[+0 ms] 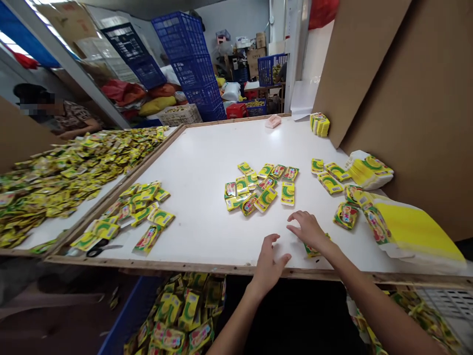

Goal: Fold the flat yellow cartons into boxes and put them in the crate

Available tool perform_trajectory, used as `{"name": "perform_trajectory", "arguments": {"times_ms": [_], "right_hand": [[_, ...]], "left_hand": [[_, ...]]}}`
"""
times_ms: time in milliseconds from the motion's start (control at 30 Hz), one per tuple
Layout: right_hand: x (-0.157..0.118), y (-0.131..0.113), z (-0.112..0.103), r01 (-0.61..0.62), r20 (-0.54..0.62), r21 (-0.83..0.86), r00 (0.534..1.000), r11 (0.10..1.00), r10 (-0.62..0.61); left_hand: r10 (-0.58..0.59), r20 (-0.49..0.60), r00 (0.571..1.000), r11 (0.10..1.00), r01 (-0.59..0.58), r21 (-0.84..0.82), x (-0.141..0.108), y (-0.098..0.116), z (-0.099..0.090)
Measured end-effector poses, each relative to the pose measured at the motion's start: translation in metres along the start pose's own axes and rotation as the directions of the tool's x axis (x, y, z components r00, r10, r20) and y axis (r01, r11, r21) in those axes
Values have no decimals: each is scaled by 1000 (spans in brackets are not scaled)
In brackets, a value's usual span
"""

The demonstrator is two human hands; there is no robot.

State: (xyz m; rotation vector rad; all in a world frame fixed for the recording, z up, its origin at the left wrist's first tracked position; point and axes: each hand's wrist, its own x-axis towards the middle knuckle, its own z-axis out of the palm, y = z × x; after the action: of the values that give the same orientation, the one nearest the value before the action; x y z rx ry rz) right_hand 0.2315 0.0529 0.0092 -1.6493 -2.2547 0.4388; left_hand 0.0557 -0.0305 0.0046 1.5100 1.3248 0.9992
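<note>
Seen from the head camera, a worker's left hand [269, 264] and right hand [311, 230] hung over a white worktop [207, 158] on the near side of a loose cluster of yellow-and-green packets [266, 197], both with fingers spread and thumbs apart, no packet visible in either grasp. A single packet [311, 251] lay nearer than the cluster and to its right, partly hidden beneath the right hand; whether the two touched could not be told. A careless sweep of that wrist could have nudged it toward the wooden edging [207, 267] on the cluster's near side and over. Within the cluster, packets overlapped, so lifting one might have dragged its neighbours askew. Well right of the cluster, a fanned stack of yellow sheets [417, 222] risked sliding if bumped by a wide reach. Well left of the cluster, scissors [93, 251] lay beside another batch of packets [142, 199], where a blind grab risked a nick.
</note>
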Motion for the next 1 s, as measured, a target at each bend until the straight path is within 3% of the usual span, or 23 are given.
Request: {"name": "perform_trajectory", "arguments": {"times_ms": [200,333,433,533,633,800,900,1000], "right_hand": [[-41,39,-8,-75,250,20,966,997,68],[-57,62,-8,-33,340,168,940,985,-26],[-60,63,-16,13,256,279,963,960,-87],[-62,48,-21,-102,78,466,994,879,75],[-65,21,-9,-145,-16,714,975,685,223],[-70,-12,25,-111,-95,872,917,477,386],[-73,-17,35,-40,-160,890,906,455,393],[-75,-15,37,-30,-150,866,937,500,316]], "left_hand": [[43,21,999,998,-43,35,-2,-7,1],[52,43,998,998,-53,30,-17,-4,5],[41,28,999,998,-40,-53,-26,-2,18],[25,8,1000,984,-23,-177,-29,0,32],[33,-38,999,967,-42,-250,-25,2,40],[50,-124,991,976,-75,-203,-10,-2,30],[62,-61,996,976,-74,-206,-2,-5,18],[79,2,997,980,-77,-181,4,-5,9]]}}
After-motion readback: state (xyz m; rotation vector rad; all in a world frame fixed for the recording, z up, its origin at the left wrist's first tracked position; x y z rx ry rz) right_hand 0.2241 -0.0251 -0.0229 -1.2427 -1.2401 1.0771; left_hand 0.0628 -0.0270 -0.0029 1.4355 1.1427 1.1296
